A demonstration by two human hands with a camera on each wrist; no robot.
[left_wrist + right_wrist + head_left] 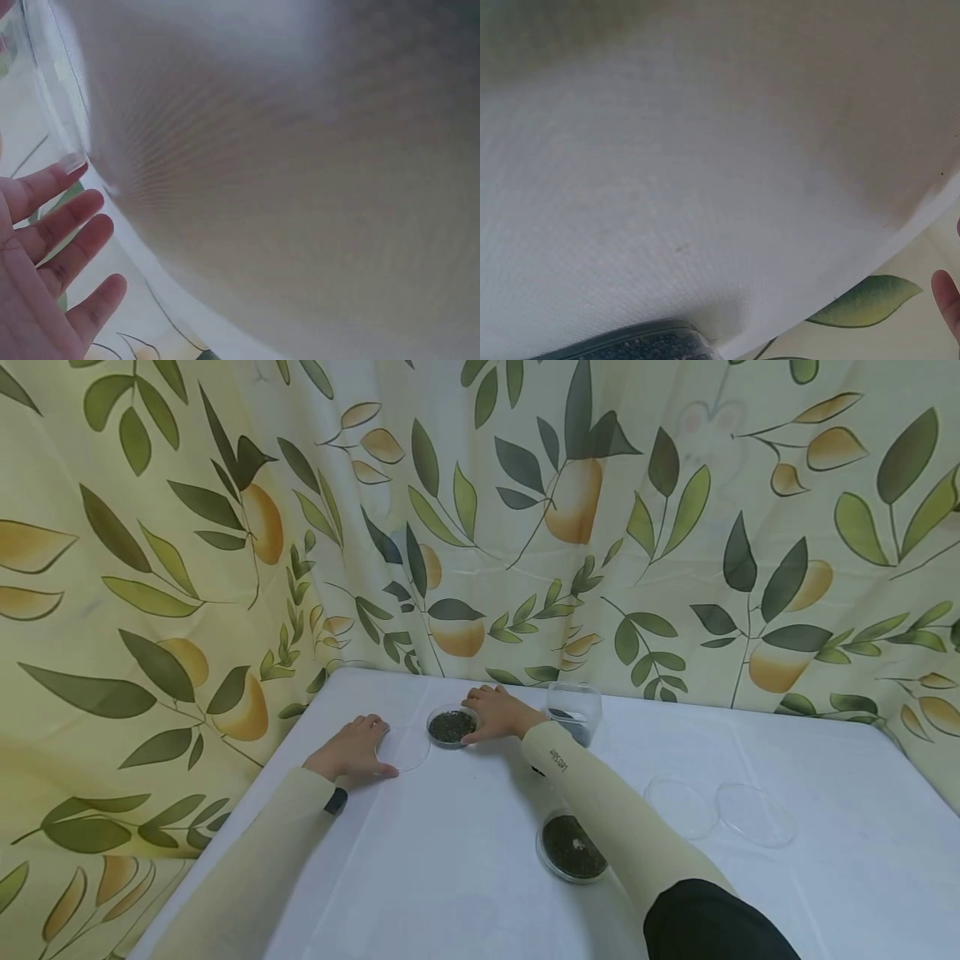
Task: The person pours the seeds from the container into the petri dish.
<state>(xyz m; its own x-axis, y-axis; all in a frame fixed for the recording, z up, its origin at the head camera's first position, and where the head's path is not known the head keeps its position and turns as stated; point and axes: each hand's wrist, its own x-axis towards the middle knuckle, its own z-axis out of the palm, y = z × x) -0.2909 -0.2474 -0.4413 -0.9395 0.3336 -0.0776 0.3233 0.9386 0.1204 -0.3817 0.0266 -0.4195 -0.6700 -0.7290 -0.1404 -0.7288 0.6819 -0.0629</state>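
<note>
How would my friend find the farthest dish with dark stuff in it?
Find the white table, then its far edge by the leafy curtain. There the right hand holds a round dish. It has dark bits inside, unlike the clear disc beside it, and sits farther back than the other dark-filled dish.

one left hand (pixel 351 750) and one right hand (pixel 501 714); two pale sleeves (pixel 255 852) (pixel 622 810); two shallow dishes of dark material (pixel 448 745) (pixel 543 857); three clear round pieces (pixel 402 749) (pixel 681 807) (pixel 753 814); one clear tub (pixel 576 700) with dark grains (pixel 645 349); one white-covered table (pixel 435 860).
</note>
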